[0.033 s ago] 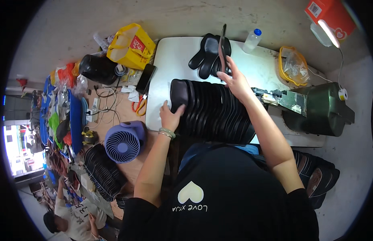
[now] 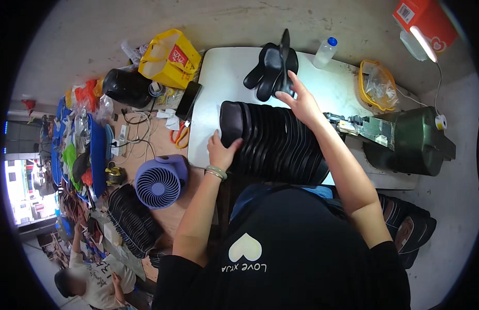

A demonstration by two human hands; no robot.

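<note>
Partly hidden: right hand [image 2: 300, 102] fingers behind upright black insole [image 2: 285, 54].

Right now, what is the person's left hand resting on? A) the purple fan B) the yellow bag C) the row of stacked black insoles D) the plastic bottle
C: the left hand presses on the near end of the row of black insoles on the white table, while the purple fan stands apart to its left.

Both forearms stretched forward, left hand [image 2: 222, 150] palm-down with fingers curled, right hand [image 2: 300, 101] raised, pinching.
</note>
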